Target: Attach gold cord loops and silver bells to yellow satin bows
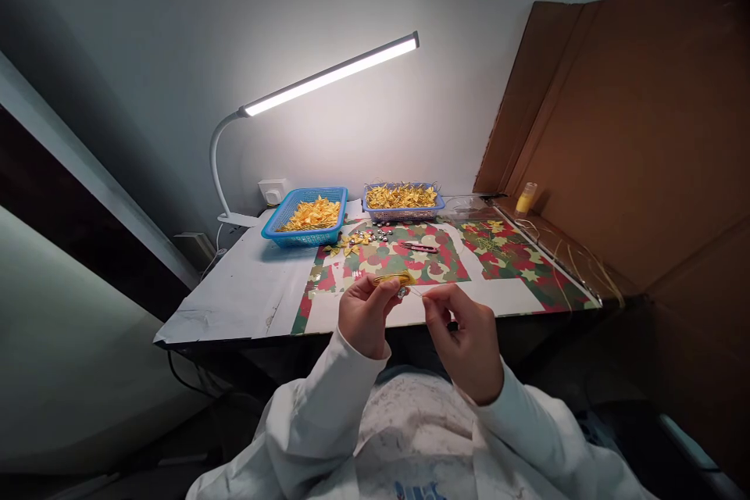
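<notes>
My left hand (369, 312) is closed around a yellow ribbon bow (401, 278), held just above the table's front edge. A small silver bell (402, 292) shows beside its thumb and fingertips. To the right, my right hand (466, 336) pinches the end of a thin cord (416, 293) that runs across to the bow. How the cord joins the bow and bell is too small to make out. Loose yellow bows (350, 244) and several silver bells (382, 233) lie on the table beyond my hands.
A blue basket (273, 230) of yellow bows stands at the back left, beside a second basket (404, 214) of bows with cords. Small snips (419, 248) lie on the patterned sheet. A lamp (333, 76) shines above; a yellow-filled bottle (526, 199) stands by the cardboard (633, 109).
</notes>
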### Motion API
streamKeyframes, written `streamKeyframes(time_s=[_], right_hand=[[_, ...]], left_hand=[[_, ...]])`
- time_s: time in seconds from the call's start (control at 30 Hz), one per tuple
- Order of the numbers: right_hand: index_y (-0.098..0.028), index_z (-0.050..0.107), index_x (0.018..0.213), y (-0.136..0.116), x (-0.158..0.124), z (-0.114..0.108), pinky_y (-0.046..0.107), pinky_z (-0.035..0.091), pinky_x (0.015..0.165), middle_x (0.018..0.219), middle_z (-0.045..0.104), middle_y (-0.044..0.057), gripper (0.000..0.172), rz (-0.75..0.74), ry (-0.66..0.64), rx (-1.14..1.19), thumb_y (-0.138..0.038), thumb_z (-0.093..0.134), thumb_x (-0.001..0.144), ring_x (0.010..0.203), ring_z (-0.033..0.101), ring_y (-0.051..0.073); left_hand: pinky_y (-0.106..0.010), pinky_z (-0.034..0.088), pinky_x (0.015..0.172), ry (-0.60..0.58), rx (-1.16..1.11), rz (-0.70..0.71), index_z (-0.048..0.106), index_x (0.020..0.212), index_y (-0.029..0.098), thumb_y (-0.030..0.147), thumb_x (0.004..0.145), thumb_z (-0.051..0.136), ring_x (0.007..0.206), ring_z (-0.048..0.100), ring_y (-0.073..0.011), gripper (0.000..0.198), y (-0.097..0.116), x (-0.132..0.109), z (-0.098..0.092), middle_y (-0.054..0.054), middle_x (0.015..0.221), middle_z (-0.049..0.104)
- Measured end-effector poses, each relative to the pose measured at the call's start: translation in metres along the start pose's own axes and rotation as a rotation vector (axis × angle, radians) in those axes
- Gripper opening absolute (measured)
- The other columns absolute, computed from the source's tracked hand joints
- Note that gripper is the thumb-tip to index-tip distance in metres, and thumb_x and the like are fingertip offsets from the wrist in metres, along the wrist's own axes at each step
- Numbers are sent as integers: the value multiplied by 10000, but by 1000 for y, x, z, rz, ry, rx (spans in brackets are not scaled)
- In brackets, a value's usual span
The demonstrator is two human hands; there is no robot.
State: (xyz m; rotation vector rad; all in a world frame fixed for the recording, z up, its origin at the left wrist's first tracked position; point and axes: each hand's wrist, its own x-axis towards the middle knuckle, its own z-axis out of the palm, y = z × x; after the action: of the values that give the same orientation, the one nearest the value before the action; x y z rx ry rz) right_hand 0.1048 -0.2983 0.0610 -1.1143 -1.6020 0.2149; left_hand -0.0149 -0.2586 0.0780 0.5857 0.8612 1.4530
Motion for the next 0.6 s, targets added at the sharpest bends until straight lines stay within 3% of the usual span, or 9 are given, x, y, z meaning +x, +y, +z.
streamKeyframes(time_s=[0.6], right_hand=[[-200, 540, 799, 2, -1, -1, 199, 337, 470, 580, 480, -52, 77, -4, -17, 12, -178, 504, 863, 500, 422, 85]], left_hand=[[-192, 453, 512, -42, 35, 10, 599, 476, 139, 187, 445, 763, 464, 561, -81, 174, 1, -3, 1, 0, 481, 644]])
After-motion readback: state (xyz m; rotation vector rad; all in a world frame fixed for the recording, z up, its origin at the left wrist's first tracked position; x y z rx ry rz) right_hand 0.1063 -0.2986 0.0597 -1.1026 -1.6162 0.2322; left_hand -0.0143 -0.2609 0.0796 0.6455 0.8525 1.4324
